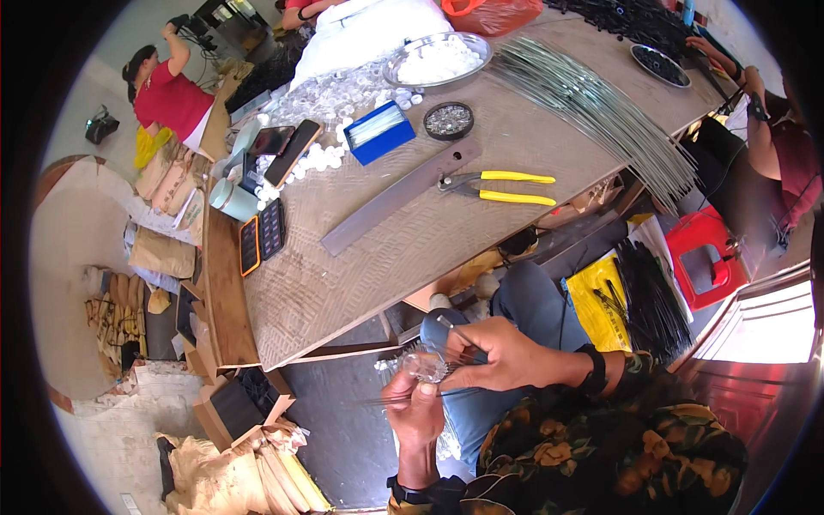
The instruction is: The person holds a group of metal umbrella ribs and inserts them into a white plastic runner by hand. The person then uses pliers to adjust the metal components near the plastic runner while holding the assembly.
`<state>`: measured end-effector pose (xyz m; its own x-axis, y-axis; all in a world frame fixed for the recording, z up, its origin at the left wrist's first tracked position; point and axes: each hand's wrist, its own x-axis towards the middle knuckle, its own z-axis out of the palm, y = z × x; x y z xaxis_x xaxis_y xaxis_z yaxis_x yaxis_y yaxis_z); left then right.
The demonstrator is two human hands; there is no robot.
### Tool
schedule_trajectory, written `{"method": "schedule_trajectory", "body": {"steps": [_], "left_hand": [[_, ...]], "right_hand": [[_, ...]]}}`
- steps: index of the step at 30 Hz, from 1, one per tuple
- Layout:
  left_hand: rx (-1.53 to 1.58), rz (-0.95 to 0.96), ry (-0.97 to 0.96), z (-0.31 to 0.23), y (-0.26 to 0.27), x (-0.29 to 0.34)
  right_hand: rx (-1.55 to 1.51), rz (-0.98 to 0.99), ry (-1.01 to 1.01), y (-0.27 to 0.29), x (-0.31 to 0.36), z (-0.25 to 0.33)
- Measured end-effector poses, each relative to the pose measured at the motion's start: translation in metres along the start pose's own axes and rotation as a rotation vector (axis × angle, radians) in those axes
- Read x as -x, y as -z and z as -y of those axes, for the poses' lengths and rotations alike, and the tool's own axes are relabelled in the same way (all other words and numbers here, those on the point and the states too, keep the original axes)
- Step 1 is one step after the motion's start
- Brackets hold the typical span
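Worktable, hands gripping clear piece, dark rod

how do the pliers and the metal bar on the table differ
The pliers have bright yellow handles; the metal bar is plain grey. The pliers fork into two spread handles, while the metal bar is one straight strip. The metal bar looks longer than the pliers. Both lie on the table.

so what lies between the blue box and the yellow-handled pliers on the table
In the head view, a flat metal bar lies slantwise between the blue box and the yellow-handled pliers.
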<state>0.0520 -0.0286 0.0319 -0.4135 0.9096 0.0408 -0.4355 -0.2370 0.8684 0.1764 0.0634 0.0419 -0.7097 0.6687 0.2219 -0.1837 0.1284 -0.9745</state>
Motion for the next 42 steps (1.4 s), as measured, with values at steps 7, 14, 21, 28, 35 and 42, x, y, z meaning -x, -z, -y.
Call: {"method": "schedule_trajectory", "body": {"steps": [7, 14, 21, 28, 35, 42], "left_hand": [[0.102, 0.008, 0.005, 0.003, -0.009, 0.005], [0.072, 0.174, 0.192, -0.005, -0.032, 0.007], [0.312, 0.654, 0.319, -0.007, -0.028, -0.014], [0.006, 0.747, 0.389, 0.008, -0.033, -0.035], [-0.319, 0.679, -0.036, 0.002, -0.052, -0.023], [-0.354, 0.687, -0.146, 0.002, -0.049, -0.025]], "right_hand": [[-0.210, -0.101, -0.100, 0.005, 0.008, 0.011], [0.070, 0.044, 0.106, 0.039, 0.014, 0.031], [-0.175, -0.022, 0.121, 0.069, 0.029, 0.015], [-0.216, 0.074, 0.120, 0.085, 0.036, 0.012], [-0.283, 0.075, 0.063, 0.086, 0.036, 0.012], [-0.421, 0.099, -0.027, 0.083, 0.033, 0.013]]}}
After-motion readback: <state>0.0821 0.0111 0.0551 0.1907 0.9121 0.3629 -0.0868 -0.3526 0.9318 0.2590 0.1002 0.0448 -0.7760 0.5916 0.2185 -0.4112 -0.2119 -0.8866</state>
